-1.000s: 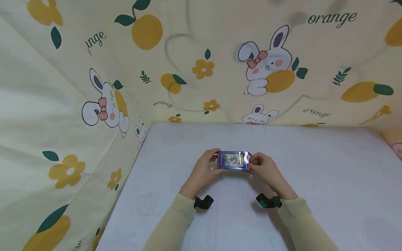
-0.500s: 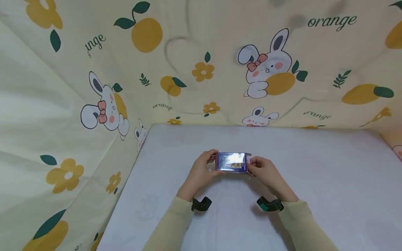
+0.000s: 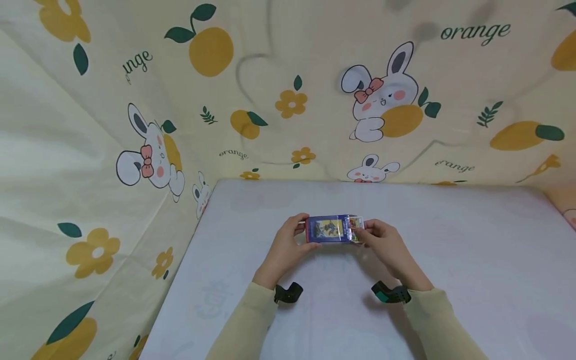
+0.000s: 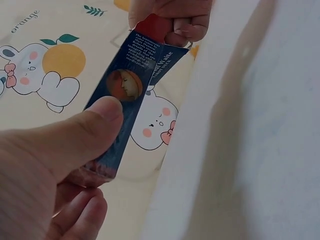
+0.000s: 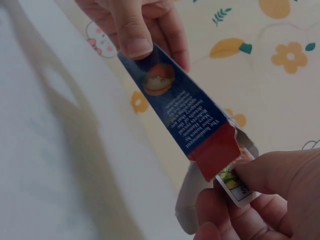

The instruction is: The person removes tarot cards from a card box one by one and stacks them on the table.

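Jutting from the blue box (image 3: 327,229): a card (image 5: 237,189) the right hand (image 3: 382,244) pinches.

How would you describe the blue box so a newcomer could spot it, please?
Find the white table in front of the rabbit backdrop. Between the person's left grip and right grip is the blue box. Unlike the white-edged card at its open end, it is mostly dark blue.

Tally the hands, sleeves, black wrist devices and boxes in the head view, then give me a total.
Hands: 2, left hand and right hand
Sleeves: 2, left sleeve and right sleeve
Black wrist devices: 2, left device and right device
Boxes: 1, blue box
Total: 7
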### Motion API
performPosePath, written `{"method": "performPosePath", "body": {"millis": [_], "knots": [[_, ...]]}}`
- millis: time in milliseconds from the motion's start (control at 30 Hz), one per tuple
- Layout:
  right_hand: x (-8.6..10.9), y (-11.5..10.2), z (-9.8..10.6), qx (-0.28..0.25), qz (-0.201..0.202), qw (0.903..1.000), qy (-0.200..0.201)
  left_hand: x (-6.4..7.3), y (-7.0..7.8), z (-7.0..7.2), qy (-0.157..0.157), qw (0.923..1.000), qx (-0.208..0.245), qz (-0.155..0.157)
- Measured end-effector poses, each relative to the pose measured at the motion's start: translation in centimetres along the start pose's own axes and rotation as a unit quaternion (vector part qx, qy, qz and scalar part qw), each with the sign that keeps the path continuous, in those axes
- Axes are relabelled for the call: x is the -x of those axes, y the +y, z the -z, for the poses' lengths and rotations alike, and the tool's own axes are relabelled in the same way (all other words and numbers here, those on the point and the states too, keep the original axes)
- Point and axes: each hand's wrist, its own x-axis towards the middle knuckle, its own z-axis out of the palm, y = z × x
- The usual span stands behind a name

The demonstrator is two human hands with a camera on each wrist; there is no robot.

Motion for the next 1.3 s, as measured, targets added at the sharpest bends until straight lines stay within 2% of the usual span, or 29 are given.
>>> {"method": "performPosePath", "body": {"millis": [133,500,800,1133,1300], "knots": [[-0.1,-0.2,0.2,-0.016,0.008,0.9998,0.002,0.0,0.1,0.3,0.003,1.0000,0.002,-0.001],[0.1,0.1,1.1,-0.066,-0.006,0.9978,0.004,-0.2,0.0,0.5,-0.002,1.0000,-0.001,0.003],[-0.1,0.1,1.9,-0.042,0.017,0.9990,0.003,-0.3,-0.2,1.2,0.013,0.9998,0.016,-0.002],[0.2,0.1,2.3,0.004,0.019,0.9988,-0.045,-0.2,-0.9,1.7,0.024,0.9993,0.029,0.003],[0.2,0.0,2.4,0.033,0.009,0.9989,-0.034,-0.3,-1.1,1.7,0.021,0.9993,0.029,0.004]]}}
